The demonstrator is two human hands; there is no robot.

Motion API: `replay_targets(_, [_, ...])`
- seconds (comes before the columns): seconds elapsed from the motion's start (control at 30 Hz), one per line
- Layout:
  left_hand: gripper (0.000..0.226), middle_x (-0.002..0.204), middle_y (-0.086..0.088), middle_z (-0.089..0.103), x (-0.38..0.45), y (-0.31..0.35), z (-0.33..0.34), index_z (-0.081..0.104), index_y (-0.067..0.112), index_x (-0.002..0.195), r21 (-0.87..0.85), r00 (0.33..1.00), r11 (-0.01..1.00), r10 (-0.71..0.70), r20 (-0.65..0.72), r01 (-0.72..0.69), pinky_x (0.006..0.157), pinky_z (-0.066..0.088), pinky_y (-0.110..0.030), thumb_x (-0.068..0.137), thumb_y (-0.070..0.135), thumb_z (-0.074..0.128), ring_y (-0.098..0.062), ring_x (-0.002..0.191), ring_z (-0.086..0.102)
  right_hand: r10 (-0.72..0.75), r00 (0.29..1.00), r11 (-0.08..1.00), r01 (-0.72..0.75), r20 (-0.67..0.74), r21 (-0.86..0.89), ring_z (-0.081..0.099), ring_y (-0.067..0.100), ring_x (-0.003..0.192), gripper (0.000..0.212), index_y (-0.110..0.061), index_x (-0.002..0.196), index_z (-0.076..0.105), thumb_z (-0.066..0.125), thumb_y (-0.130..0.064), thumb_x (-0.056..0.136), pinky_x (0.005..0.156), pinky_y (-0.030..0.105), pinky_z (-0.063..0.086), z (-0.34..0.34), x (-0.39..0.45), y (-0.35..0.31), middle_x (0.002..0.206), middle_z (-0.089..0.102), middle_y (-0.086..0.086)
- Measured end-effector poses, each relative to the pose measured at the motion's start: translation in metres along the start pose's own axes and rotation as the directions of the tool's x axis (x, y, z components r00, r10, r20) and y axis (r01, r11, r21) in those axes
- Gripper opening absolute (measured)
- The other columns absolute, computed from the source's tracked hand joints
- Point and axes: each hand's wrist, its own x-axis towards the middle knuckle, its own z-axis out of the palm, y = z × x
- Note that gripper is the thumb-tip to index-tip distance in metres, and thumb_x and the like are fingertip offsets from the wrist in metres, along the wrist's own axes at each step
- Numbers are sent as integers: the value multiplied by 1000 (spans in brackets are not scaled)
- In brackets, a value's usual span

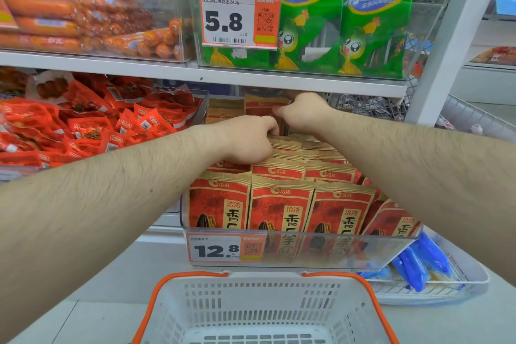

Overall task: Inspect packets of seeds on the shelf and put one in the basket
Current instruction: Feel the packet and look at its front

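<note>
Red and tan packets of sunflower seeds (282,204) stand in rows inside a clear plastic bin (301,248) on the shelf, with a 12.8 price tag on its front. My left hand (245,139) reaches deep into the bin, its curled fingers on the tops of packets in a back row. My right hand (304,113) is further back under the shelf above and pinches the top of a raised seed packet (259,107). A white basket (259,313) with orange handles sits below the bin, and nothing shows in the part I see.
Loose red snack sachets (92,123) fill the bin to the left. The white shelf board (195,72) above carries green corn-sausage bags (329,22) and orange sausages (83,17). Blue packs (418,260) lie in a wire tray at lower right, beside a white upright post (446,45).
</note>
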Motion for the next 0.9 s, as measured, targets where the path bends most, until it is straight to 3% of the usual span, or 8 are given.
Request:
replay_targets(0.13, [35, 93, 12, 53, 0, 0, 0, 54, 29, 123, -22, 1000, 1000, 1, 4, -1, 65, 40, -27, 91, 15, 51, -12, 87, 54, 23, 994, 968, 4, 105, -252, 55, 24, 89, 28, -8, 120, 59, 44, -23, 102, 73, 32, 43, 0, 2, -8, 105, 57, 10])
replay_targets(0.27, [35, 104, 8, 55, 0, 2, -2, 56, 30, 122, -19, 1000, 1000, 0, 3, 0, 72, 38, -28, 91, 14, 52, -17, 97, 53, 68, 982, 933, -1, 174, -359, 50, 18, 70, 19, -8, 103, 56, 37, -10, 102, 62, 28, 42, -2, 7, -12, 100, 54, 10])
replay_targets(0.4, [38, 107, 7, 51, 0, 2, -2, 55, 30, 128, 35, 1000, 999, 2, 5, -3, 78, 38, -28, 92, 17, 50, -16, 98, 50, -4, 999, 966, 17, 51, -256, 49, 20, 92, 25, -11, 119, 54, 36, -11, 102, 78, 28, 41, 5, 20, -12, 115, 56, 9])
replay_targets(0.5, [42, 109, 7, 52, 0, 1, 0, 53, 29, 133, 47, 1000, 999, 2, 2, -2, 79, 39, -28, 93, 17, 50, -16, 97, 49, -21, 1000, 962, 24, 14, -273, 53, 25, 110, 29, -9, 125, 53, 35, -11, 103, 85, 28, 42, 6, 19, -11, 115, 53, 8])
replay_targets(0.63, [41, 126, 0, 60, 1, 0, 1, 56, 28, 132, 52, 1000, 999, -8, 5, 7, 90, 44, -31, 92, 18, 49, -21, 110, 54, 23, 992, 946, 19, 125, -325, 60, 23, 92, 26, -8, 113, 66, 45, -10, 99, 66, 28, 50, 8, 13, -2, 111, 65, 8])
replay_targets(0.7, [43, 132, -3, 59, 1, 1, 1, 56, 26, 134, 78, 1000, 997, -19, 12, 18, 100, 45, -35, 92, 19, 48, -24, 120, 52, 59, 985, 954, -7, 164, -301, 63, 24, 94, 27, -10, 114, 69, 46, -12, 99, 74, 31, 52, 8, 10, 0, 115, 67, 9])
replay_targets(0.8, [44, 134, -5, 55, 1, 2, -1, 56, 28, 135, 127, 999, 991, -38, 19, 35, 109, 38, -46, 93, 22, 46, -28, 129, 45, 106, 975, 985, -77, 194, -152, 55, 23, 90, 27, -7, 117, 62, 41, -16, 103, 77, 31, 45, 4, 7, 0, 114, 62, 10])
replay_targets(0.9, [45, 136, -3, 54, 5, 2, 0, 57, 33, 134, 180, 999, 983, -34, 22, 29, 108, 31, -48, 92, 24, 44, -29, 134, 39, 154, 957, 985, -167, 244, 33, 55, 19, 74, 20, -12, 104, 58, 46, -28, 104, 65, 30, 43, -2, 3, 4, 92, 59, 6])
